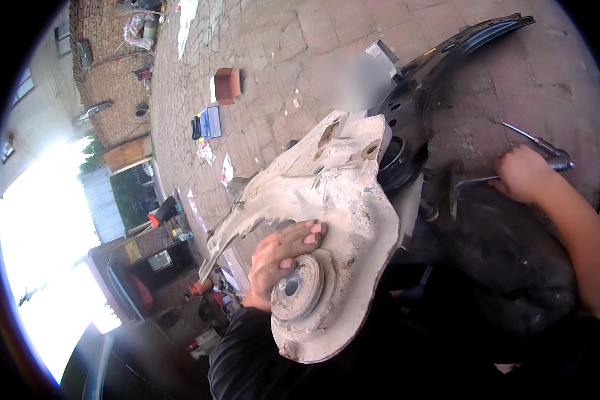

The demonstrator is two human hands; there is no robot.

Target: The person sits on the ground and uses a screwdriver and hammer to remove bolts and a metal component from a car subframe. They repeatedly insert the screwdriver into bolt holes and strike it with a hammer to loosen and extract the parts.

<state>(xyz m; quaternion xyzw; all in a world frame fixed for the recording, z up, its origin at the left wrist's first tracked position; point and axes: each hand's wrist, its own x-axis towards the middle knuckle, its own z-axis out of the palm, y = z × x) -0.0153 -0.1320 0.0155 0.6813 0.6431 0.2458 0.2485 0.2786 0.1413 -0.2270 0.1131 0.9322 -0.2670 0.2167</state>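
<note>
A large pale, scuffed metal car part (353,193), like an old subframe or suspension arm, tilts across my lap with rust spots on it. My left hand (283,257) lies on it with fingers stretched out, beside the round bushing (297,290) at its near end. To the right, my right hand (521,173) is in a fist around a thin, bent metal bar (473,179). A ratchet-like metal tool (559,159) is just beyond that fist. Past the pale part, a curved black metal part (440,67) with holes reaches to the far right.
Brick paving (273,60) spreads beyond the parts. An open cardboard box (227,87) and a blue case (211,123) stand at the far left, near scraps of plastic (205,153). A blurred patch (357,83) hides what is beside the black part.
</note>
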